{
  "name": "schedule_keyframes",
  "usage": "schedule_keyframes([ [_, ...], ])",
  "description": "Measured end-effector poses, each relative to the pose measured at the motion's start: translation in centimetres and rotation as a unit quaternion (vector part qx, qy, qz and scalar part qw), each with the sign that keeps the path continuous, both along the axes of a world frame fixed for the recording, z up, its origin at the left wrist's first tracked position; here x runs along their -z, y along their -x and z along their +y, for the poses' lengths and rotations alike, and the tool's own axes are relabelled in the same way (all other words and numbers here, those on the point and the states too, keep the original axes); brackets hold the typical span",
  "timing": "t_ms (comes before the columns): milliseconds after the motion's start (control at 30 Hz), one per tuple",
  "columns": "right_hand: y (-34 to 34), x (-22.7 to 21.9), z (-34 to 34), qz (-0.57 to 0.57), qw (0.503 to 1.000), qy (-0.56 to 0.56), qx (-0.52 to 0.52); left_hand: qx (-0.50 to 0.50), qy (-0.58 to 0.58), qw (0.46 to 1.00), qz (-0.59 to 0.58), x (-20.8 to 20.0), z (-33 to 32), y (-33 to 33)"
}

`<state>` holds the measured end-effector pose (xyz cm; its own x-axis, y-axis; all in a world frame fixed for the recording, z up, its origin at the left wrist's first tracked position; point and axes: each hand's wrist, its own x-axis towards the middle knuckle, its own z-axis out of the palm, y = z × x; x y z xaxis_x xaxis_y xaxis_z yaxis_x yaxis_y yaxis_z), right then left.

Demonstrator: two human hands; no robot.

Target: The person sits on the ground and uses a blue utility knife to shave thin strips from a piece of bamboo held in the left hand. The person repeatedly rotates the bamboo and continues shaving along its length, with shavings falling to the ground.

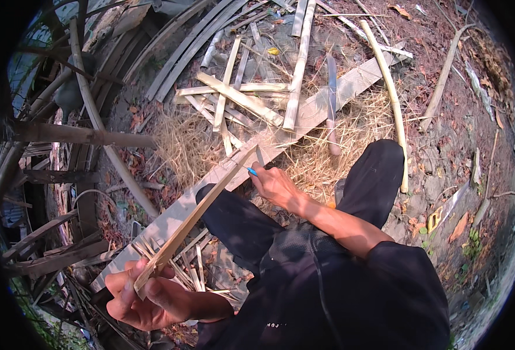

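Note:
My left hand, at the lower left, grips the near end of a long split bamboo strip. The strip slants up and away over my left knee, its far end narrow. In the middle, my right hand is closed around a small knife with a blue handle. The knife's short blade stands beside the strip's far end; I cannot tell if they touch. Beneath both runs a long wooden plank, lying diagonally on the ground.
Pale shavings lie around the plank. A machete rests across it. Split bamboo pieces are piled beyond. A yellow-handled saw lies at right, a curved pole nearer. Stacked wood and poles crowd the left.

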<state>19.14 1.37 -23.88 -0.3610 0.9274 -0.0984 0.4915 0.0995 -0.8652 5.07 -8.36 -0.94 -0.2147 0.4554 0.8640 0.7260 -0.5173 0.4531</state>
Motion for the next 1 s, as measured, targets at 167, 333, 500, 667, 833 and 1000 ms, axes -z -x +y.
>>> schedule_keyframes([
  [167, -5.9, 23.1, -1.6, -0.195, 0.974, -0.077, 0.086, 0.071, 0.010, 0.997, 0.013, 0.0, 0.2, 0.7],
  [333, -1.1, 6.6, 1.8, -0.024, 0.995, -0.007, 0.101, -0.038, -0.007, 0.999, -0.032, 0.1, 0.2, 1.3],
  [500, 0.8, 3.2, 1.9, -0.053, 0.998, 0.029, 0.037, -0.026, -0.001, 1.000, -0.009, -0.3, 0.9, 1.5],
  [667, -0.9, 14.2, 2.3, -0.149, 0.986, 0.047, 0.061, -0.014, -0.011, 1.000, -0.012, -0.1, 0.4, 0.4],
  [833, 0.3, 6.4, 1.9, -0.054, 0.998, 0.017, 0.008, -0.038, -0.027, 0.999, -0.023, 0.1, 1.1, 1.5],
  [1000, -0.5, 11.6, 2.5, -0.111, 0.993, 0.026, 0.039, 0.003, -0.008, 1.000, -0.010, 0.1, 0.8, 1.1],
])
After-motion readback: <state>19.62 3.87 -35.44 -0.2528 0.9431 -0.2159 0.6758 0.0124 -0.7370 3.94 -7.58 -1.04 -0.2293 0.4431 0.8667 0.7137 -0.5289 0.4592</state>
